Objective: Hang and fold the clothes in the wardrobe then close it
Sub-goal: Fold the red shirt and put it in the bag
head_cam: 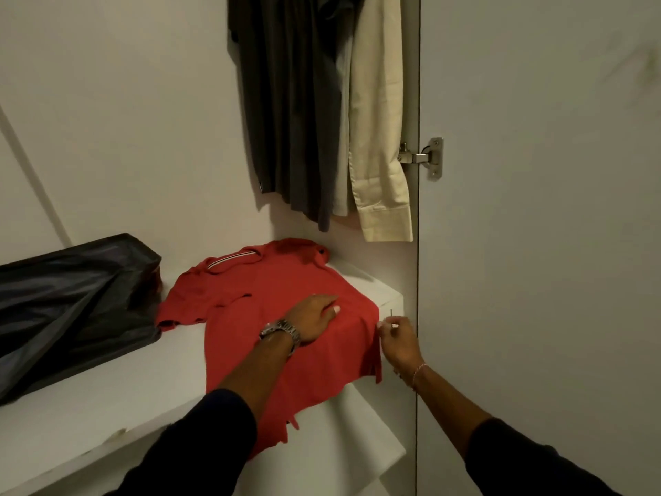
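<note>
Red shirt: the red short-sleeved polo shirt with a striped collar (pixel 272 316) lies flat on the white wardrobe shelf (pixel 107 395), collar toward the back, its lower part hanging over the front edge.
Left hand: the left hand with the metal wristwatch (pixel 314 318) lies spread and flat on the middle of the shirt, pressing it down.
Right hand: the right hand with the thin bracelet (pixel 398 338) pinches the shirt's right side edge between thumb and fingertips, at the shelf's corner.
Slip risk: so much cloth hangs off the front that, if the flat hand lifts too soon, I'd expect the shirt to slide off the shelf.
Fold risk: a pull on one pinched edge could drag the shirt askew and crease the fold.
Crowding: the dark crumpled fabric bag (pixel 71 306) sits just beside the left sleeve, which could catch under it.
Hanging clothes: the dark grey garment (pixel 286 102) and cream long-sleeved shirt (pixel 375 119) hang above; a raised arm could brush them.
Door: the white wardrobe door (pixel 536 209) stands open; a loose sleeve or hem could be trapped when it closes.
</note>
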